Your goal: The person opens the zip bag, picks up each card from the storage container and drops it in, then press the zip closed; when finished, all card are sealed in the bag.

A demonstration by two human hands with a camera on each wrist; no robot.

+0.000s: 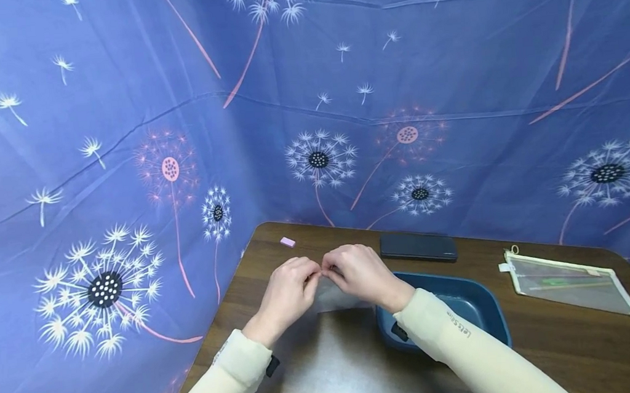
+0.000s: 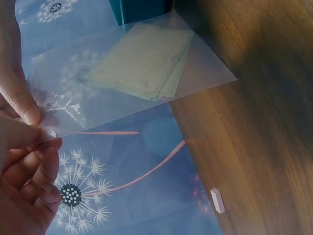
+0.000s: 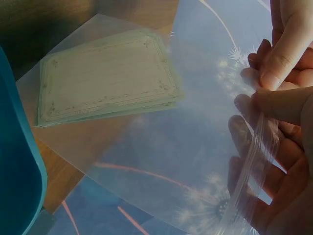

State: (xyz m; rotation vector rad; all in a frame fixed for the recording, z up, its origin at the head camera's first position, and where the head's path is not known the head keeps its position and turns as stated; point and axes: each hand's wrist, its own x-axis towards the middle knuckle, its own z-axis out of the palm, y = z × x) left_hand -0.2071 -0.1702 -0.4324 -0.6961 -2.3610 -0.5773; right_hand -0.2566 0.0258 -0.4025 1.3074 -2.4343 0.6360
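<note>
A clear plastic zip bag (image 3: 146, 142) hangs between my two hands, with a small stack of pale green bordered paper cards (image 3: 107, 78) inside it. My left hand (image 1: 285, 294) pinches the bag's top edge between thumb and fingers. Right beside it, my right hand (image 1: 362, 276) pinches the same edge, the fingertips of both hands nearly meeting. In the left wrist view the cards (image 2: 142, 61) lie slightly fanned toward the bag's far end. From the head view the bag (image 1: 339, 297) shows only faintly below the hands.
A dark blue plastic basin (image 1: 493, 309) stands on the wooden table (image 1: 560, 350) under my right forearm. Behind it lies a flat black case (image 1: 418, 247). A mesh zip pouch (image 1: 572, 283) with pens inside is at the right. A small pink eraser (image 1: 288, 242) lies at the back left.
</note>
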